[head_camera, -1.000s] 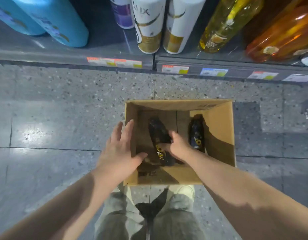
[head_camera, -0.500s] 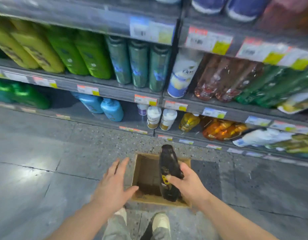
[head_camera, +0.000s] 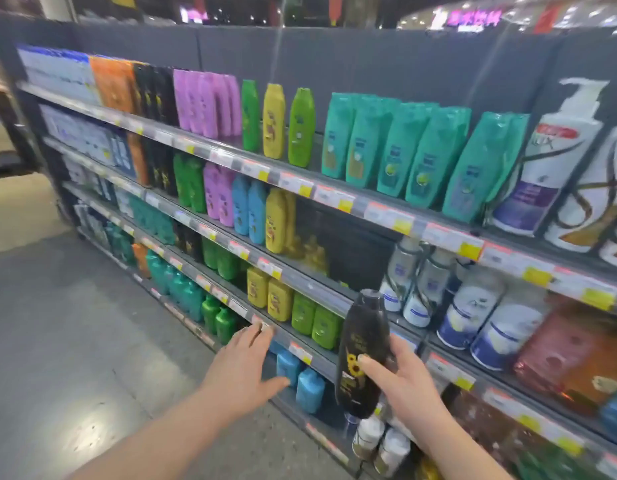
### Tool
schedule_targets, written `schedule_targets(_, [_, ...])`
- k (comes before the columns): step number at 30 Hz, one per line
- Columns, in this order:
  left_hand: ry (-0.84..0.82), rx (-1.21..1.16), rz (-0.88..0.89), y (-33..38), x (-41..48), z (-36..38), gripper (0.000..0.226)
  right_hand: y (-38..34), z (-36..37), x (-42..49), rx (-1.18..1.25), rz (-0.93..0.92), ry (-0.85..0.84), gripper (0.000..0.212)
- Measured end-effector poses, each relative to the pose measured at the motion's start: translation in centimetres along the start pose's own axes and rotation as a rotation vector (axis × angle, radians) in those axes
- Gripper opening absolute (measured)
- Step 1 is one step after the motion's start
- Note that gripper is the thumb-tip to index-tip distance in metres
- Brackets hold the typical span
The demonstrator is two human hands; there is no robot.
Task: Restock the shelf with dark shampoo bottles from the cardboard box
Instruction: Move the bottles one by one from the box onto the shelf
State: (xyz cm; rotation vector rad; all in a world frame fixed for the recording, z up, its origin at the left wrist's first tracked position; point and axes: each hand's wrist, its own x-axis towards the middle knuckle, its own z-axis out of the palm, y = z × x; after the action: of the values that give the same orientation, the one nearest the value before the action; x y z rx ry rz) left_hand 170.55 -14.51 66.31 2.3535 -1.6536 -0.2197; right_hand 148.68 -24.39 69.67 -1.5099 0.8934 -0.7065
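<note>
My right hand (head_camera: 402, 386) grips a dark shampoo bottle (head_camera: 362, 351) with a yellow sunflower label, held upright in front of the lower shelves. My left hand (head_camera: 243, 367) hovers empty beside it, fingers spread, near a shelf edge (head_camera: 300, 351). More dark bottles stand on the top shelf (head_camera: 154, 93), on the second shelf (head_camera: 159, 169) and on the third shelf (head_camera: 189, 239), all at the left. A dark gap (head_camera: 345, 237) shows on the second shelf right of the yellow bottles. The cardboard box is out of view.
The shelving runs from far left to near right, packed with purple, green, yellow, teal and blue bottles. White pump bottles (head_camera: 556, 157) stand at the top right, white jars (head_camera: 473, 317) lower down. Grey floor (head_camera: 75, 341) lies to the left.
My right hand lifted the dark bottle out of the box and raised it toward the shelves. My view swung up from the box to the shelving, and my left hand came off the box.
</note>
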Motion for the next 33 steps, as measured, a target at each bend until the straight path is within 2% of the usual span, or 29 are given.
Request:
schedule_targets(5, [0.089,0.095,-0.081,-3.4,0.3,-7.4,0.076,-8.0,4.1,2.5,0.026,-0.174,-0.090,0.030])
schedule_targets(11, [0.169,0.114,-0.189,-11.7,1.1,-13.5,0.078,-13.8,12.3,6.7,-0.039,-0.291,-0.173,0.029])
schedule_targets(23, [0.171,0.137,-0.241,-34.8,4.6,-23.8,0.075,-18.0,36.5,17.2,0.008,-0.301,-0.196,0.025])
schedule_targets(33, [0.203,0.088,-0.186,-43.8,14.0,-27.4,0.082,-21.8,44.3,27.2,-0.001,-0.338,-0.145,0.027])
